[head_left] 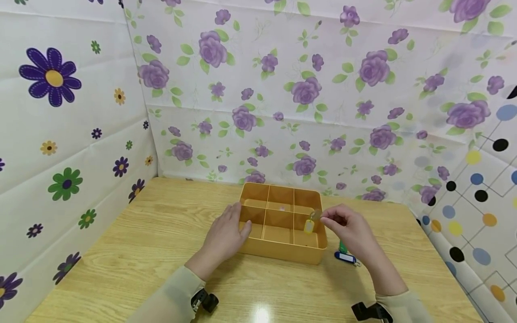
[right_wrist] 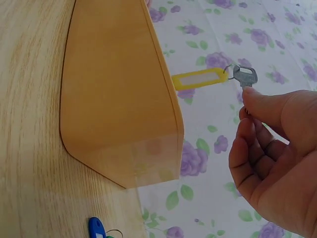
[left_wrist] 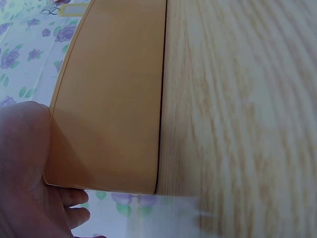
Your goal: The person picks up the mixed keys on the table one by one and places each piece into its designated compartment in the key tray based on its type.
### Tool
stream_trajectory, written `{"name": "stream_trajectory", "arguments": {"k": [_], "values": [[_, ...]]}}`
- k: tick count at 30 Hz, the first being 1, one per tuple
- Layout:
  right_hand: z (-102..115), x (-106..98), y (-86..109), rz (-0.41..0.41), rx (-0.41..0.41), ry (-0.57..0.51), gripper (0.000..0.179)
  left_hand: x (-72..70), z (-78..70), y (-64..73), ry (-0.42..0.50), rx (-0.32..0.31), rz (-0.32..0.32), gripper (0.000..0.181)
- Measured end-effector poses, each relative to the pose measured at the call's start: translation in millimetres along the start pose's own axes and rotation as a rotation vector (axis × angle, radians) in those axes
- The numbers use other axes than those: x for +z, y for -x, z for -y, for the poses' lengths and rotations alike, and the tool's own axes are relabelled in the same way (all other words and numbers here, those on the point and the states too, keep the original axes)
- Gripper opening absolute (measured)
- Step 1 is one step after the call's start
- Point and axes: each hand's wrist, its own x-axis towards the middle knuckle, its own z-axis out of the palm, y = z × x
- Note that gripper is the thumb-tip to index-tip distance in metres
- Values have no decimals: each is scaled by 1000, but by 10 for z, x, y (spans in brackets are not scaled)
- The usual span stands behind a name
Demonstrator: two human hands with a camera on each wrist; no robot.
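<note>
An orange-yellow divided storage box [head_left: 278,251] stands on the wooden table. My left hand [head_left: 224,231] holds its left side, thumb over the rim and fingers along the outer wall. In the right wrist view, my right hand [right_wrist: 272,144] pinches a metal key [right_wrist: 245,75] by its blade between thumb and index finger. From the key's ring hangs a yellow key tag [right_wrist: 200,78] with a pale label. The head view has this tag over the box's front right compartment. Right of the box, below my right hand, lie a blue key tag [head_left: 345,257] and a green one [head_left: 343,246].
Thin dividers [head_left: 279,209] split the box into several compartments; a small pinkish spot [head_left: 282,208] shows at the back middle one. Floral cloth [head_left: 274,89] hangs behind the table [head_left: 161,251], with patterned cloth along the left and right sides too.
</note>
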Motion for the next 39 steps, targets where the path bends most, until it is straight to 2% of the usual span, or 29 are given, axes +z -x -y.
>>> {"name": "stream_trajectory", "arguments": {"k": [11, 18, 24, 32, 39], "values": [[-13, 41, 10, 18, 0, 25, 13, -9, -5, 8, 2, -5, 8, 78], [-33, 55, 3, 18, -28, 29, 8, -7, 0, 6, 5, -3, 6, 78], [-34, 68, 0, 30, -14, 25, 10, 3, 7, 1, 12, -4, 0, 78], [-35, 67, -15, 35, 3, 24, 32, -15, -8, 8, 13, -4, -4, 78], [-62, 34, -16, 23, 8, 24, 35, -14, -15, 8, 14, -8, -5, 78]]}}
